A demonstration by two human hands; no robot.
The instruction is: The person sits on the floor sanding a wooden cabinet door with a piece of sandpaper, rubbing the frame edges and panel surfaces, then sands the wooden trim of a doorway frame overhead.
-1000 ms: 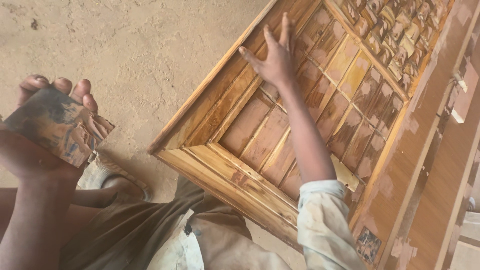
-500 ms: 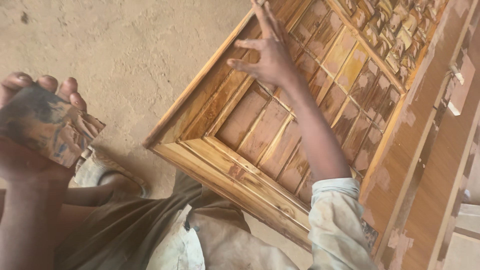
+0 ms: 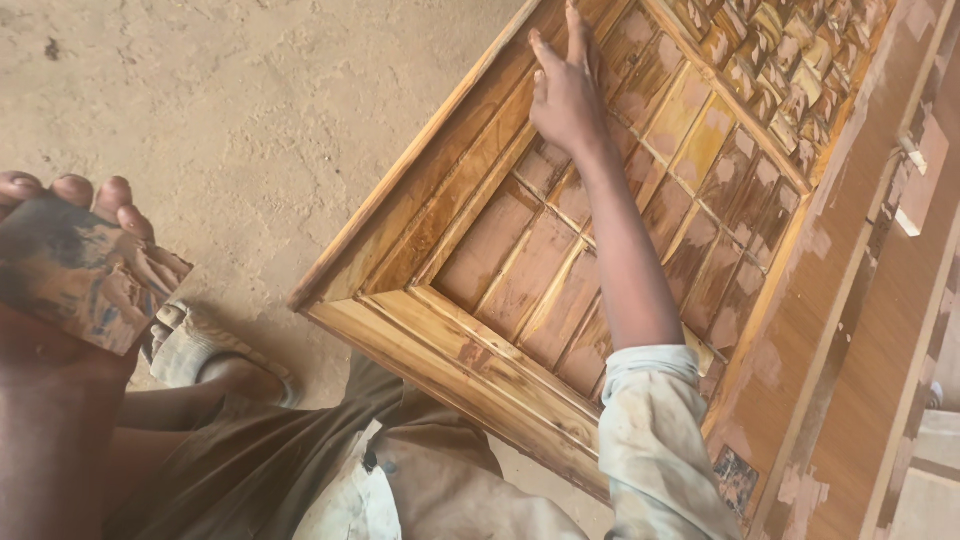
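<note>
My right hand lies flat on the recessed, grid-patterned panel of a large varnished wooden door, fingers stretched toward the top of the view. The arm reaches across the panel, its pale rolled sleeve at the bottom. My left hand is raised at the far left and grips a worn, stained piece of sandpaper, with only the fingertips showing above it.
The door's corner juts over my lap and grey trousers. My foot in a pale sandal rests on the sandy concrete floor. More wooden boards and frames lie along the right side.
My right hand has slid further up the door panel and its fingers have drawn closer together. The left hand with the sandpaper has stayed almost where it was.
</note>
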